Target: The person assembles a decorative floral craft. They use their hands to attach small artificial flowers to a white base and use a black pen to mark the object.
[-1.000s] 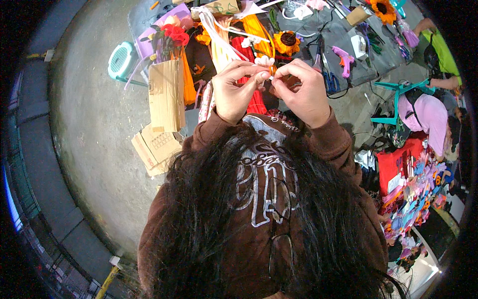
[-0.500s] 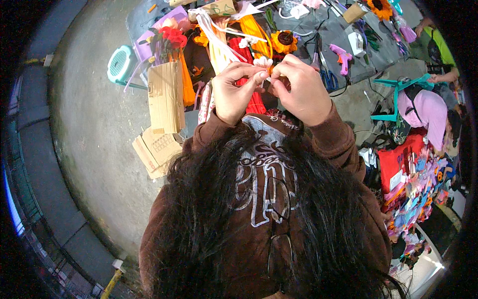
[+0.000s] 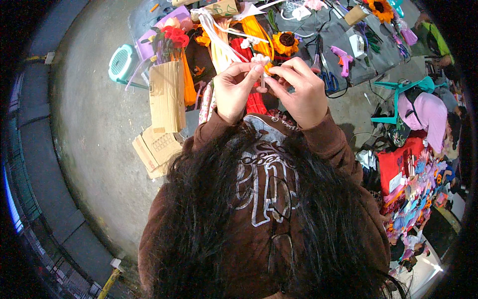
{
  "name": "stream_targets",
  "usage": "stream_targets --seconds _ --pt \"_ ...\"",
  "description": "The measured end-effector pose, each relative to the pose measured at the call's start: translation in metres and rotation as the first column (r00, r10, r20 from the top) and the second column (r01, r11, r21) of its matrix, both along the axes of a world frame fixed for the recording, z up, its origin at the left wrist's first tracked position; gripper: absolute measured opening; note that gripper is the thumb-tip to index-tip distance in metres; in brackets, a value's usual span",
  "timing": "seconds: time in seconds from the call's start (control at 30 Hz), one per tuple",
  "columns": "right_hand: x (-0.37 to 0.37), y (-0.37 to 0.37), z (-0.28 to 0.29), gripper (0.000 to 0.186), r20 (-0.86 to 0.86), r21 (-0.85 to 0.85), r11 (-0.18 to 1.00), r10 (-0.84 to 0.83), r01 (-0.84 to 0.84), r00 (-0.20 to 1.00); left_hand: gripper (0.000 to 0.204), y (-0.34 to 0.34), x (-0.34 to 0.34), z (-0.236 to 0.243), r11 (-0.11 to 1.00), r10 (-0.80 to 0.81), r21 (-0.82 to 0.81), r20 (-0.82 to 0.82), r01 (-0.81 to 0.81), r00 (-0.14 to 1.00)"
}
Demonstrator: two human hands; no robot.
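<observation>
My left hand (image 3: pixel 235 89) pinches a small white fuzzy flower-like piece (image 3: pixel 260 59) between thumb and forefinger, in front of my chest. A pale stem-like part (image 3: pixel 262 83) hangs below its fingertips. On the other side is my right hand (image 3: pixel 302 93), fingers bent and tips drawn close together beside that piece. Whatever lies between the right fingertips is too small to make out. Behind my hands lie bundles of red (image 3: pixel 256 103), orange (image 3: pixel 255 32) and white fuzzy stems (image 3: pixel 219 35), with an orange sunflower (image 3: pixel 285 44) to their right.
A pink glue gun (image 3: pixel 342 60) and blue-handled scissors (image 3: pixel 327 78) lie on the dark table (image 3: pixel 363 70) at right. Cardboard (image 3: pixel 167 97) and a teal stool (image 3: pixel 122 62) are at left. Beyond a teal chair (image 3: pixel 398 97) at right is a colourful pile (image 3: pixel 413 189).
My right hand has shifted slightly and its fingers have loosened from the white piece, showing the pale stem below. At right, the co-worker's arm has drawn back from the teal chair.
</observation>
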State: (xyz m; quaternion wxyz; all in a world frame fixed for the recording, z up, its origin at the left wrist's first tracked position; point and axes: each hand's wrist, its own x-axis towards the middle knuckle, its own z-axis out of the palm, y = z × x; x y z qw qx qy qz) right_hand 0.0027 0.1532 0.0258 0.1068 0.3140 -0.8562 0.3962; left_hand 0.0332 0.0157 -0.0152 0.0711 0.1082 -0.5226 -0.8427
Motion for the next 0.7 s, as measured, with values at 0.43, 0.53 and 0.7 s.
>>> stream_targets --seconds 0.43,0.53,0.7 --pt "-0.0026 -0.001 -0.0052 0.01 -0.022 0.002 1.0 0.006 -0.005 1.0 0.014 -0.0001 0.0014 0.0005 1.0 -0.008 0.025 0.004 0.008 1.0" --pt "-0.0037 -0.0004 -0.0064 0.01 0.021 -0.011 1.0 0.015 -0.014 1.0 0.014 0.0011 0.0014 0.001 0.999 -0.009 0.042 -0.012 0.009 1.0" --pt "-0.0045 0.0018 -0.0087 0.009 0.072 -0.041 0.999 0.027 -0.024 0.997 0.015 0.0012 0.0018 0.002 0.998 -0.025 0.065 0.007 0.025 1.0"
